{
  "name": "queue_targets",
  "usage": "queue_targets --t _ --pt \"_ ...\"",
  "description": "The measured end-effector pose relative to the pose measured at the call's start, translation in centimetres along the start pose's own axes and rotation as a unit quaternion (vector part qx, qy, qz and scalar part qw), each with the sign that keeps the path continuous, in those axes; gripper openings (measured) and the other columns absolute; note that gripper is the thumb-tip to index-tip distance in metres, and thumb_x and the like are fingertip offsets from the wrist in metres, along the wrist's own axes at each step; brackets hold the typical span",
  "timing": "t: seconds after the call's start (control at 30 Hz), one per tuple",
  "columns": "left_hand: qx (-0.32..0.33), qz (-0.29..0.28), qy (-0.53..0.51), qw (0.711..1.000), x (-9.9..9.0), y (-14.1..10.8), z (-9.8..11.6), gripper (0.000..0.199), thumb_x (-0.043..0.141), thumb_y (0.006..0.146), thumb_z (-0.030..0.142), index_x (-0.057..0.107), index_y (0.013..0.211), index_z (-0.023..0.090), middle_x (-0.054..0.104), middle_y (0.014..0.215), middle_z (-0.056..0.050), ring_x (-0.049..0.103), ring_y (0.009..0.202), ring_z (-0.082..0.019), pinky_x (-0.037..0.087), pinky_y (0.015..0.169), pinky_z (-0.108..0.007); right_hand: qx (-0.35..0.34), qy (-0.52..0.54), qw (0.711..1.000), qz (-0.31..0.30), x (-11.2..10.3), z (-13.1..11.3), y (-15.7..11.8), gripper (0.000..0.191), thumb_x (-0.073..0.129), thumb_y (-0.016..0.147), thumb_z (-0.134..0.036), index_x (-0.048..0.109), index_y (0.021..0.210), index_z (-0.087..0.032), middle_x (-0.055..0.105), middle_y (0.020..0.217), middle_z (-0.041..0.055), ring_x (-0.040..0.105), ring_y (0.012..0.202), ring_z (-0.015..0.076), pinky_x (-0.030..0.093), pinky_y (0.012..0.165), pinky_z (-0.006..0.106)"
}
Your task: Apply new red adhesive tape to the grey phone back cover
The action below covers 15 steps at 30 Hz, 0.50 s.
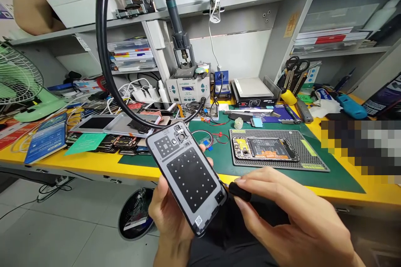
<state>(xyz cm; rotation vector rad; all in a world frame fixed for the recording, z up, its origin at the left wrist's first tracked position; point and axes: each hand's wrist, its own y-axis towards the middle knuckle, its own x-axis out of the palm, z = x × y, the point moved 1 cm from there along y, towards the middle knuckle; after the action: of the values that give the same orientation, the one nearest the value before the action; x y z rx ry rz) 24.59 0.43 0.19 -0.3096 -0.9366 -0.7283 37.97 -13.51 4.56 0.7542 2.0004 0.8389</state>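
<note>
A grey phone back cover point(188, 179), its inner side with black pads facing me, is tilted in my left hand point(171, 208). The thumb presses its left edge, and fingertips show behind the right edge. Between thumb and fingers of my right hand point(288, 212) is a short tool with a thick black handle point(239, 192). Its thin tip lies at the cover's lower right edge; I cannot tell if they touch. Beyond my hands, an opened phone point(266, 149) with its battery and boards exposed lies on a grey perforated mat point(313, 154).
A green work mat point(338, 179) covers part of the yellow bench. A hot-air station point(188, 89) and a heating plate point(253, 91) stand behind. A black hose point(102, 50) loops down near the cover. Stacked phone parts point(115, 144) lie left; a bin point(134, 212) stands below.
</note>
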Motion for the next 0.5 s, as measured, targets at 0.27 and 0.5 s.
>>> queue_targets --t 0.27,0.5 --pt "-0.005 -0.023 0.000 1.000 0.4 0.3 0.1 0.058 0.068 0.090 0.062 0.069 0.138 0.028 0.062 0.151 -0.008 0.068 0.123 -0.033 0.060 0.103 -0.052 -0.002 -0.013 1.000 -0.010 -0.5 -0.3 -0.3 0.027 0.072 0.084 0.001 0.072 0.107 -0.015 0.078 0.095 0.0048 0.075 0.086 0.0127 0.062 0.085 0.018" --pt "0.007 -0.021 0.013 1.000 0.6 0.4 0.0 0.064 0.068 0.089 0.063 0.063 0.143 0.029 0.064 0.148 -0.010 0.068 0.121 -0.035 0.057 0.105 -0.058 -0.004 -0.030 0.999 -0.014 -1.1 -0.3 -0.6 0.026 0.073 0.084 0.001 0.072 0.105 -0.014 0.078 0.093 0.0054 0.075 0.085 0.0132 0.062 0.086 0.019"
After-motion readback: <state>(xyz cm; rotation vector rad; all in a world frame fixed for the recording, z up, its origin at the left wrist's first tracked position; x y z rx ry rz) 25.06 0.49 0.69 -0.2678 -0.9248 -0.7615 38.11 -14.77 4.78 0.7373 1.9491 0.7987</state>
